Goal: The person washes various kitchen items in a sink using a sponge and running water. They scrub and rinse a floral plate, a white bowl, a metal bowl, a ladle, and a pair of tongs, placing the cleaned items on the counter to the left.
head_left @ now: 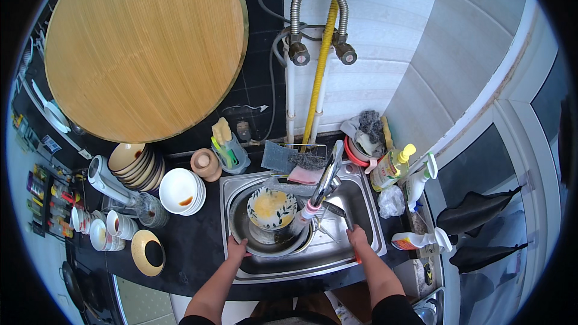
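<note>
Left hand (237,247): bare, at the near left rim of the metal pan (239,219), fingers closed on that rim, partly out of sight

Right hand (357,236): bare, at the right side of the sink, fingers closed round the end of a dark handle (338,210); where the handle joins is hidden behind the faucet

Sink (239,274): stainless steel, set into a black table (198,253); the metal pan sits within it, toward the left

Patterned bowl (270,207): white with dark leaf motifs, lying inside the metal pan, yellowish residue across its inner surface

Faucet (328,174): chrome, pink-collared at the spout, reaching over the sink beside the patterned bowl

Beige bowl (141,248): single, dark patch inside, left on the table

White bowls (179,191): stacked, left of the sink, brown stain in the top one

Small cups (120,224): several, nested, farther left

Spray bottle (415,240): white, on its side, right of the sink; a second, upright, behind it

Plastic bag (392,201): clear, crumpled, just beside the sink

Brown-edged bowls (139,167): tilted stack, beyond the white bowls

Soap bottle (390,170): yellow cap, near the far right corner of the sink

Red basin (354,155): behind the sink, filled with grey scourers and cloths

Round board (147,48): wooden, large, upright before dark tiles

Hose (323,60): yellow, ribbed, running down the pale wall between two metal valves
</note>
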`<state>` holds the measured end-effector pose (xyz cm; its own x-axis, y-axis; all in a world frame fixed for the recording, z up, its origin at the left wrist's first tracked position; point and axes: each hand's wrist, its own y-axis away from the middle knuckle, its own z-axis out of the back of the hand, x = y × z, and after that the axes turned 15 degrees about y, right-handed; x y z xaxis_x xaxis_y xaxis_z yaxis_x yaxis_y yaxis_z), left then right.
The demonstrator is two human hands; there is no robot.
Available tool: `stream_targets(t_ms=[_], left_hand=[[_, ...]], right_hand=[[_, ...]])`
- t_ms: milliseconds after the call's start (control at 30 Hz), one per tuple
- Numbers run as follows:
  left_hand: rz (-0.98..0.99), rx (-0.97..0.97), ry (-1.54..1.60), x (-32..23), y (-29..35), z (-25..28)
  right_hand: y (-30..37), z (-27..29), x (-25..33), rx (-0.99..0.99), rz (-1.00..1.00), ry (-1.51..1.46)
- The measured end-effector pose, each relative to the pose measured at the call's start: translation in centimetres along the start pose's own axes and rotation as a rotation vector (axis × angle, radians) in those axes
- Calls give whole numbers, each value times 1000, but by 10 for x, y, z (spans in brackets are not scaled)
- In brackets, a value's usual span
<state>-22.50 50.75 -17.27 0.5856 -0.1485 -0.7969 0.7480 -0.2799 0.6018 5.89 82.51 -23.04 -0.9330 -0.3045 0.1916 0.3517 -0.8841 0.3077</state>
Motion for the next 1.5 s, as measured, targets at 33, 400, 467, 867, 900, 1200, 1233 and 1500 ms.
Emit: stream_targets(t_ms=[33, 400, 467, 867, 900, 1200, 1233, 1500], left_hand=[[-1, 4, -6, 0, 3, -2], [-714, -215, -542, -21, 27, -22], [-739, -145, -548, -31, 37, -30], [-1133, 231, -489, -111, 65, -101], [-1149, 282, -496, -116, 59, -108], [-1272, 447, -561, -154, 51, -157], [-1256, 500, -563, -155, 48, -164], [-695, 488, -214, -143, 29, -194]], right_hand=[[3, 11, 4, 13, 30, 37], [30, 47, 18, 111, 223, 247], [37, 52, 24, 15, 291, 219], [58, 186, 160, -620, 793, -176], [46, 183, 167, -600, 849, -100], [0, 172, 210, -576, 830, 26], [-11, 163, 208, -625, 847, 17], [16, 205, 207, -234, 791, -523]])
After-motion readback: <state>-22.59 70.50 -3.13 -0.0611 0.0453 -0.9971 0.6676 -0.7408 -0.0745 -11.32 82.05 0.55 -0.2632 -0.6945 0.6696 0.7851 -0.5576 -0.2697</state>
